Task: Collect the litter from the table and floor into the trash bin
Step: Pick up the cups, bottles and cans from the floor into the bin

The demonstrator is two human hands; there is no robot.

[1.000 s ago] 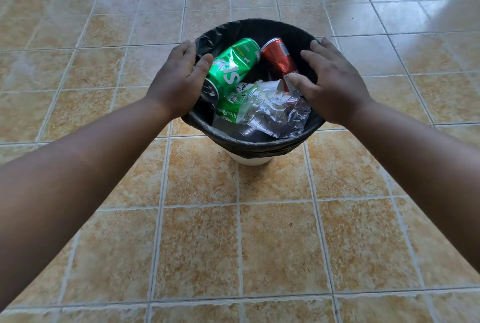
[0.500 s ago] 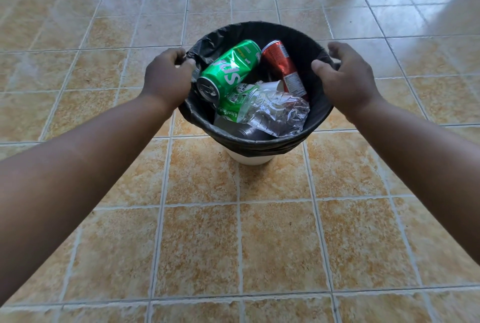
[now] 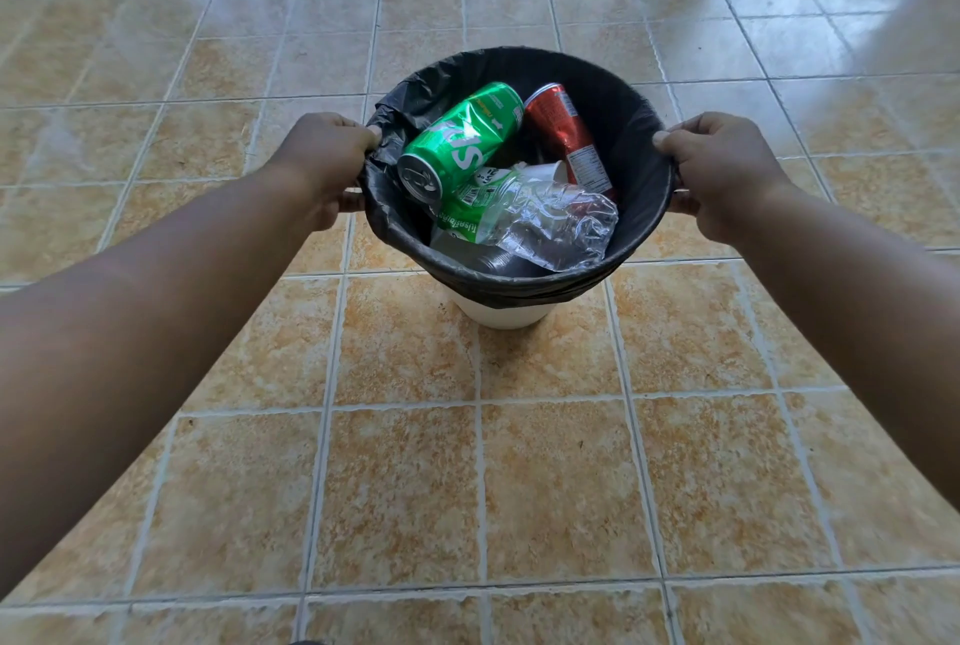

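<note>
The tan tile floor (image 3: 519, 478) is all around me. In the middle is the trash bin (image 3: 506, 316), white with a black bag (image 3: 519, 288) folded over its top. My left hand (image 3: 322, 166) grips the left side of the rim with its fingers curled tight. My right hand (image 3: 727, 171) grips the right side the same way. In the bin are a squashed clear bottle (image 3: 540, 223), a green can (image 3: 462, 140) leaning on it, a red can (image 3: 563, 135) beside the green one, and a little white cup (image 3: 543, 174).

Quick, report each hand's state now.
Left hand: closed, gripping the trash bin at its left rim.
Right hand: closed, gripping the trash bin at its right rim.
</note>
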